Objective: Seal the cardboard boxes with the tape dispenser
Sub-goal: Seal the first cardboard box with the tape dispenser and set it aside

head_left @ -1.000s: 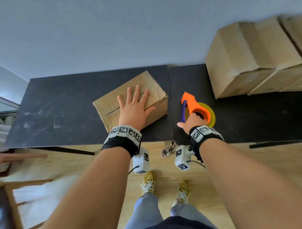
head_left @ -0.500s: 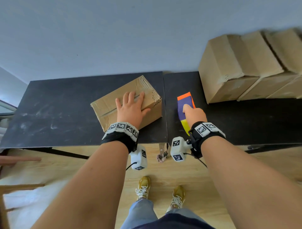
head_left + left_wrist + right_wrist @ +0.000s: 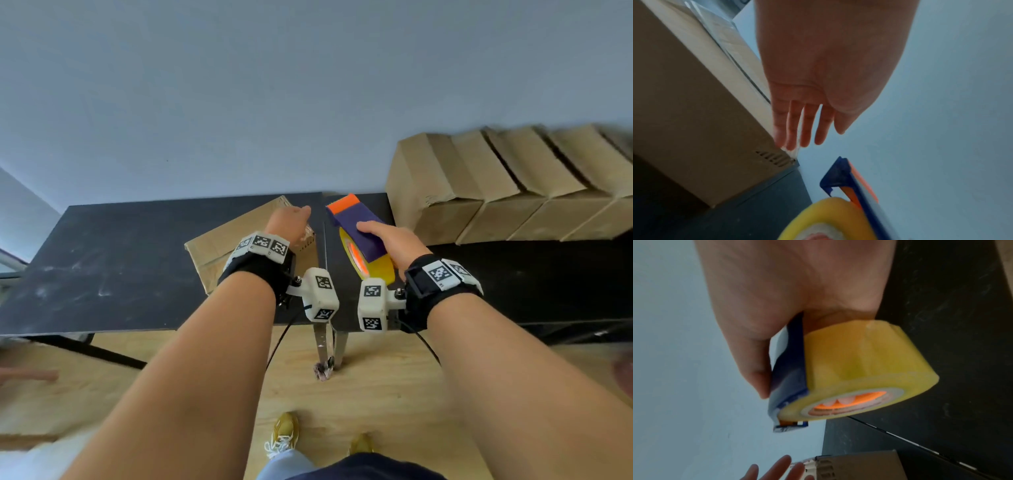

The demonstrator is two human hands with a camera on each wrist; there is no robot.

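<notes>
A brown cardboard box (image 3: 219, 245) lies at an angle on the left black table (image 3: 102, 267); clear tape runs along its top seam (image 3: 729, 40). My left hand (image 3: 289, 219) hovers over the box's far right end, fingers (image 3: 803, 128) straight and close together by the top corner, holding nothing. My right hand (image 3: 394, 241) grips the tape dispenser (image 3: 356, 226), blue with an orange front, lifted above the right table just right of the box. The thumb (image 3: 756, 369) presses its blue cover, and fingertips show inside the core of the yellow tape roll (image 3: 859, 366).
Several closed cardboard boxes (image 3: 496, 185) are stacked at the back right on the right black table (image 3: 531, 274). A narrow gap (image 3: 323, 246) separates the two tables. A grey wall stands behind; wooden floor and my shoes are below.
My left hand has come off the box top, where it lay flat, and shifted to the box's far right end. My right hand has lifted the dispenser and turned it, bringing it closer to the box.
</notes>
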